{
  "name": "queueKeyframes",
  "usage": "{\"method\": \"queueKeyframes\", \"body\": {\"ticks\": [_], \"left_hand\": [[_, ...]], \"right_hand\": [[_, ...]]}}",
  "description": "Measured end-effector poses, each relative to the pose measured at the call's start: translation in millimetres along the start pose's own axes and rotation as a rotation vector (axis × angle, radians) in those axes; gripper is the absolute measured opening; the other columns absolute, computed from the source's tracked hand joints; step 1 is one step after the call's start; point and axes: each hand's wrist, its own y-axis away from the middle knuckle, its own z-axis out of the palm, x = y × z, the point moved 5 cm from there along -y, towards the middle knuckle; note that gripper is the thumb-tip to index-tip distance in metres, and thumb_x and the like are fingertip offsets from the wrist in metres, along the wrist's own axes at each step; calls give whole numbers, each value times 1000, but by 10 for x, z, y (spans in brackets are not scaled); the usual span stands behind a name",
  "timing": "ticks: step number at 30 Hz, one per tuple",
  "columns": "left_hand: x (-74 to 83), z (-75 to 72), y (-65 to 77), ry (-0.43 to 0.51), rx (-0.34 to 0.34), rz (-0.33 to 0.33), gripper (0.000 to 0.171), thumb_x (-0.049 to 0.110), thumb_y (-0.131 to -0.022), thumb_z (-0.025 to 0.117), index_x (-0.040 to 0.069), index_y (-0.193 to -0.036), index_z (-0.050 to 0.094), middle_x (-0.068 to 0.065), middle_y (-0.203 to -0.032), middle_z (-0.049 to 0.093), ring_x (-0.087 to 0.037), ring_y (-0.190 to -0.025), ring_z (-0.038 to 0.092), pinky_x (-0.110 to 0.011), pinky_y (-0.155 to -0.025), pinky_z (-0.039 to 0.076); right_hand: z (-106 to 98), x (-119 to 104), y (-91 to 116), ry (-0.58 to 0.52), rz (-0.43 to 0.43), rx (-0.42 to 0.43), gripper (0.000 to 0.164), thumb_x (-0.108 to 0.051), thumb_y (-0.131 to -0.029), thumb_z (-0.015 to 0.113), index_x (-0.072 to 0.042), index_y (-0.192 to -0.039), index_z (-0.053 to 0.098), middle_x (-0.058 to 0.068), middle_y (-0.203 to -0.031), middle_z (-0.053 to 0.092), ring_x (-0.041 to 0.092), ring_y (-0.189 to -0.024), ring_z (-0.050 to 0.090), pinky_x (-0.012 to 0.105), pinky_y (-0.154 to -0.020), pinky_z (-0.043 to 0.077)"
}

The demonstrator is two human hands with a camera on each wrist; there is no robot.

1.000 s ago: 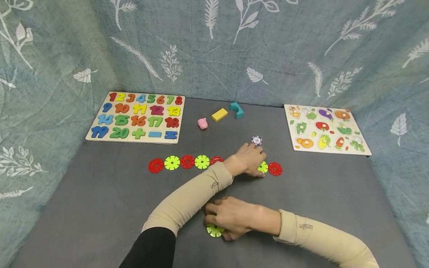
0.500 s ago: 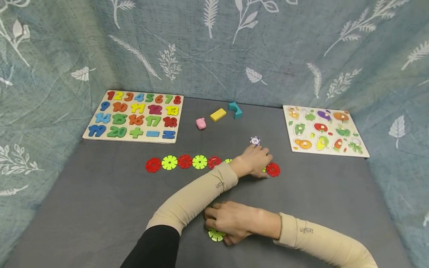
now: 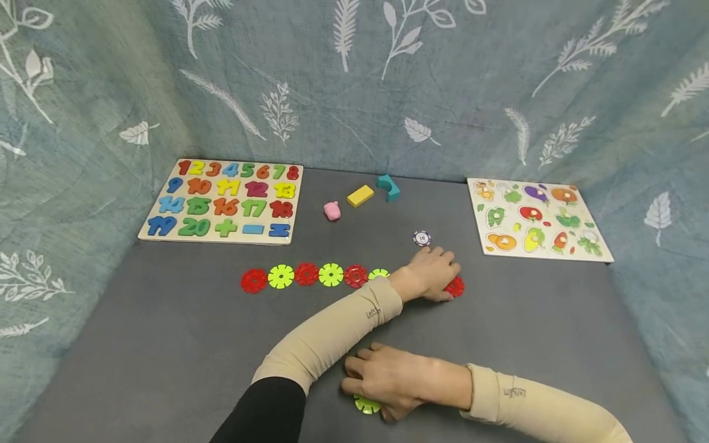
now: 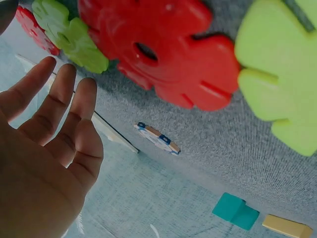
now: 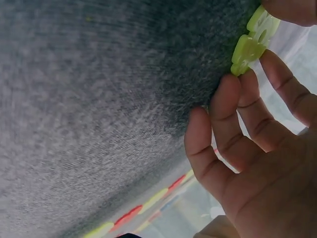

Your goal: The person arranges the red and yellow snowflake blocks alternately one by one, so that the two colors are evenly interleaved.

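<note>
A row of red and lime-green flower-shaped plastic discs (image 3: pixel 330 275) lies across the table. My left hand (image 3: pixel 429 274) is over the right part of this row, fingers loosely bent and hiding some discs. Its fingertips are close to the red end disc (image 3: pixel 456 287). In the left wrist view, those fingers are beside a green disc (image 4: pixel 69 37), with a large red disc (image 4: pixel 163 54) nearer the camera. Nearer the body, my right hand (image 3: pixel 393 378) pinches another lime-green disc (image 5: pixel 250 47) between thumb and fingers, low over the table.
A blue-and-white poker chip (image 3: pixel 422 239) lies just beyond the left hand. Farther back are a pink pig figure (image 3: pixel 332 211), a yellow block (image 3: pixel 360 196) and a teal arch block (image 3: pixel 389 187). A number puzzle (image 3: pixel 221 200) stands left, a vegetable puzzle (image 3: pixel 537 218) right.
My left hand has slid rightward along the row, uncovering discs behind it and covering the green one near the end. My right hand, still holding its disc, has shifted slightly right and toward the body.
</note>
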Motion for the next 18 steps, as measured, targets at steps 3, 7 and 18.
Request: {"method": "queueKeyframes", "body": {"ticks": [3, 7, 18], "left_hand": [[19, -10, -4, -2, 3, -2, 58, 60, -89, 56, 25, -135, 52, 3, -130, 53, -17, -117, 51, -37, -99, 43], [-8, -20, 8, -1, 8, -11, 58, 60, -89, 56, 28, -136, 51, 5, -131, 53, -17, -116, 50, -36, -98, 43], [9, 5, 26, 6, 20, -10, 54, 57, -89, 58, 29, -135, 53, 6, -129, 54, -16, -114, 51, -35, -95, 44]], "right_hand": [[9, -3, 38, -5, -3, 3, 55, -47, -67, 77, -28, -112, 52, -6, -106, 52, 7, -82, 51, 22, -64, 37], [6, 6, 72, -33, -10, 34, 52, -45, -67, 76, -31, -112, 54, -6, -106, 52, 6, -81, 50, 21, -62, 34], [77, 27, 181, -79, 1, 75, 48, -38, -63, 74, -29, -106, 54, -8, -99, 51, 5, -77, 48, 20, -61, 33]]}}
